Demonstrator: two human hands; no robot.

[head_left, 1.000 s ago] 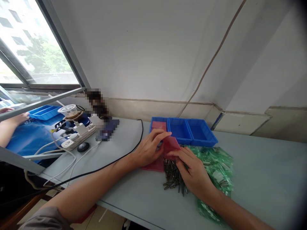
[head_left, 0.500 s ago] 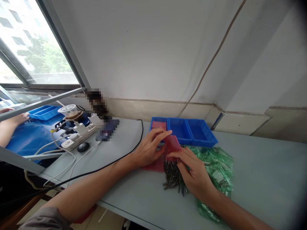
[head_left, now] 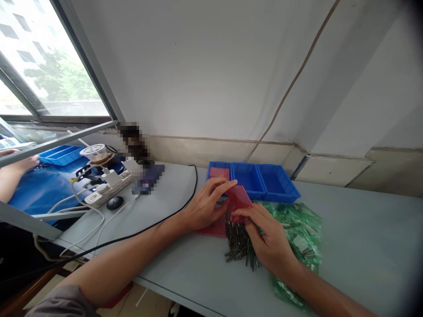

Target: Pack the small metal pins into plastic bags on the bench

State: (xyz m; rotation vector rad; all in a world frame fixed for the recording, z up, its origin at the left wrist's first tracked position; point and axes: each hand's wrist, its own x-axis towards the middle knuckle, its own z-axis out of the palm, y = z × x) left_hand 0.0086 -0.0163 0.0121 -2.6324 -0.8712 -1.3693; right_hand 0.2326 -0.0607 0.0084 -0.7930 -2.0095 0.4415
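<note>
My left hand (head_left: 205,203) and my right hand (head_left: 269,237) both pinch a small red translucent bag (head_left: 238,199) just above the grey table (head_left: 363,246). More red bags (head_left: 214,227) lie flat under my left hand. A heap of small dark metal pins (head_left: 238,244) lies below the held bag, by my right fingers. Several green plastic bags (head_left: 297,229) are piled under and beside my right wrist. A row of blue trays (head_left: 264,180) stands just behind; the left one holds red bags.
A black cable (head_left: 158,220) crosses the table on the left. A white power strip (head_left: 107,187) with plugs, a black round object (head_left: 114,202) and a lidded drink cup (head_left: 95,153) sit further left. Another person's hand (head_left: 20,164) rests on a blue surface beyond a metal bar.
The red bag and my right hand have shifted slightly right and up. My left hand has hardly moved.
</note>
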